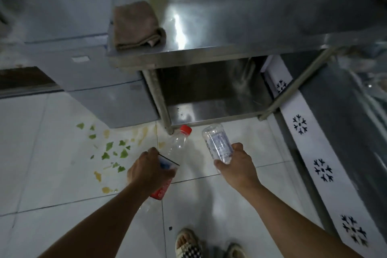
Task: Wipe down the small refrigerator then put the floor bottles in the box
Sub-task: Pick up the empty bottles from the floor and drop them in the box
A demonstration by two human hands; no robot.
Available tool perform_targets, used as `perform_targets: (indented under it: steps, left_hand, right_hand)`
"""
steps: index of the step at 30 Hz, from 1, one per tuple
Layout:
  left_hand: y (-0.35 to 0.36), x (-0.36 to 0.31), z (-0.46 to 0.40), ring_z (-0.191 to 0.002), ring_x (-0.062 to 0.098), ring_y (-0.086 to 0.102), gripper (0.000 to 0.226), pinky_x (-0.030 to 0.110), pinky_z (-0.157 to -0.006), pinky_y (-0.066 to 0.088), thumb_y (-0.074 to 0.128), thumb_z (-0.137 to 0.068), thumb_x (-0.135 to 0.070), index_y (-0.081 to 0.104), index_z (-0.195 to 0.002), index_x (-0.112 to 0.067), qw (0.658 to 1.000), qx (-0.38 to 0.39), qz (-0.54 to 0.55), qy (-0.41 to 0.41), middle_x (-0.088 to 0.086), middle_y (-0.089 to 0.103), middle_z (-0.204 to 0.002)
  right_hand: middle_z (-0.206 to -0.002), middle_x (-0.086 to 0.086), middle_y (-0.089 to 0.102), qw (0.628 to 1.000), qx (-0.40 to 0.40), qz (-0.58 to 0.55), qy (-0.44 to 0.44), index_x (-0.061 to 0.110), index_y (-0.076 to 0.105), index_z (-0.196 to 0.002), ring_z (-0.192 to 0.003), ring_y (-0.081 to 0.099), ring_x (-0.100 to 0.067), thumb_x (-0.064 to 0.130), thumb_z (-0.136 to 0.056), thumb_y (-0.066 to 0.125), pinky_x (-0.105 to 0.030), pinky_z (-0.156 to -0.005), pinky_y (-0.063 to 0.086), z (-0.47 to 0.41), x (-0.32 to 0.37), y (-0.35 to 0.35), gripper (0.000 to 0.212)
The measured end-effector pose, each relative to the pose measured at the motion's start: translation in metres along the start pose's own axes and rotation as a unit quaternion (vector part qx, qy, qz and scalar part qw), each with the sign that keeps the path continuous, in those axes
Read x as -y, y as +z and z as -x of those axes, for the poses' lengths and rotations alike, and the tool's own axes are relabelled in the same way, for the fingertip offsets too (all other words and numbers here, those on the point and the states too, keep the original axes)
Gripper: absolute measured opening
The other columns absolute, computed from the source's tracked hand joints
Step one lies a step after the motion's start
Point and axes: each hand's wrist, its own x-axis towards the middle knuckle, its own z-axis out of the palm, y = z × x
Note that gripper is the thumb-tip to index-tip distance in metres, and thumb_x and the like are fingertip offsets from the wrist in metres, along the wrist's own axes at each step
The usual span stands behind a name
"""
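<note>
Sandalled foot [187,243], floor. Left grip [146,170]: closed on red-capped bottle [178,144]. Right grip [237,165]: closed on clear bottle [217,144]. Cloth [136,25]: counter [230,16], well beyond both. Box: unseen. Risk: slick plastic, one-handed holds, either bottle may slip.

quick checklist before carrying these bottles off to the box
1. Right hand has a firm hold on the clear bottle: ok.
2. Left hand has its red-labelled bottle secured: ok, fingers wrapped around it.
3. Red-capped bottle collected: not ok, it lies on the floor tiles by the table leg.
4. Box located: cannot tell, none in view.
5. Path safe: not ok, green scraps and yellow stains litter the tiles.
6. Brown cloth put down: ok, on the steel table.
</note>
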Motion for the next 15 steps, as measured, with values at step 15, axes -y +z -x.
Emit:
perform_targets:
  steps: [15]
  left_hand:
    - [-0.011,-0.116,0.146,-0.09,0.021,0.062,0.064,0.039,-0.081,0.056,0.071,-0.07,-0.055,0.049,-0.116,-0.017,0.992,0.013,-0.041,0.117,0.005,0.063,-0.106]
  right_hand:
    - [-0.114,-0.01,0.059,0.997,-0.076,-0.019,0.026,0.011,0.041,-0.119,-0.102,0.059,-0.027,0.032,-0.08,0.068,-0.038,-0.08,0.053,0.171,-0.102,-0.113,0.052]
